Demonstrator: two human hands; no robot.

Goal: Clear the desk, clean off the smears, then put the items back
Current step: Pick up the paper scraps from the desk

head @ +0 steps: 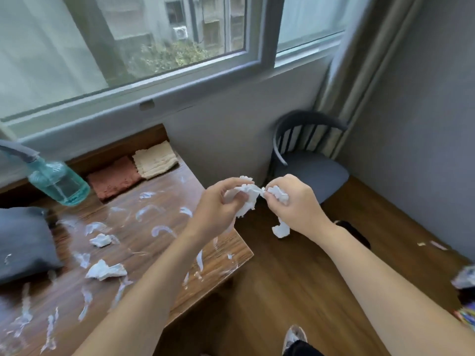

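In the head view, both our hands are raised past the right edge of the desk (pixel 221 255), above the wooden floor (pixel 282 291). Our left hand (pixel 218 201) has its fingers curled round a crumpled white tissue (pixel 248 199), and our right hand (pixel 293 201) pinches the other end of the same tissue, so it stretches between them in a short line from left to right, with a loose strip hanging under the right hand. The smears (pixel 154 227) lie down and to the left of the hands, spread as white streaks over almost the whole desk top, from the far part to the near left corner. We judge the left hand is the nearer one to them, because it is just over the desk edge, while the right hand is well out over the floor.

On the desk there are things in the way of wiping: two used tissue wads (pixel 105 271), one further than the other, a dark cushion (pixel 23 242) at the left edge, a blue spray bottle (pixel 59 181) at the far left, and two folded cloths (pixel 133 173), red and beige, side by side at the far edge. We think these should go off first. A dark chair (pixel 308 163) stands in the far right corner, under the window (pixel 128 47)
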